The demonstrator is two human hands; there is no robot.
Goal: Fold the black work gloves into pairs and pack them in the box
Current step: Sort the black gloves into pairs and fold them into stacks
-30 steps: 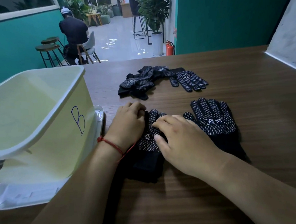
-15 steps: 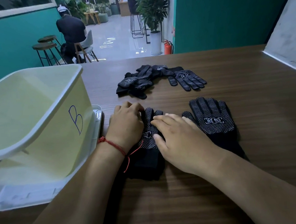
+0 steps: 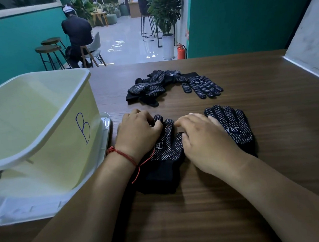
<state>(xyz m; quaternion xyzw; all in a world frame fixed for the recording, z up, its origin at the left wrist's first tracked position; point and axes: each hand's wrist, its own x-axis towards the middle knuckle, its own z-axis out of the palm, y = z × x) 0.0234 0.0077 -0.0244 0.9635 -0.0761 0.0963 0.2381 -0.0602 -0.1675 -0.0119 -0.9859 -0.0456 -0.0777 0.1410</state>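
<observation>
Two black dotted work gloves lie palm-up side by side in front of me. My left hand (image 3: 138, 129) has its fingers curled over the fingertips of the left glove (image 3: 166, 152) and grips them. My right hand (image 3: 204, 136) rests between the two with bent fingers. Its thumb and forefinger touch the left glove, and its outer fingers lie over the thumb side of the right glove (image 3: 235, 127). The pale yellow box (image 3: 49, 138), marked with a blue B, stands at my left and no gloves show inside it.
A pile of several more black gloves (image 3: 151, 87) lies farther back, with one flat glove (image 3: 203, 86) at its right. The box sits on its white lid (image 3: 106, 124). A grey wall corner (image 3: 307, 42) borders the table's right rear. A person sits on a chair beyond the table.
Both hands have slid a little forward along the left glove toward its fingertips. My right hand's fingers have bent more. The gloves have stayed in place.
</observation>
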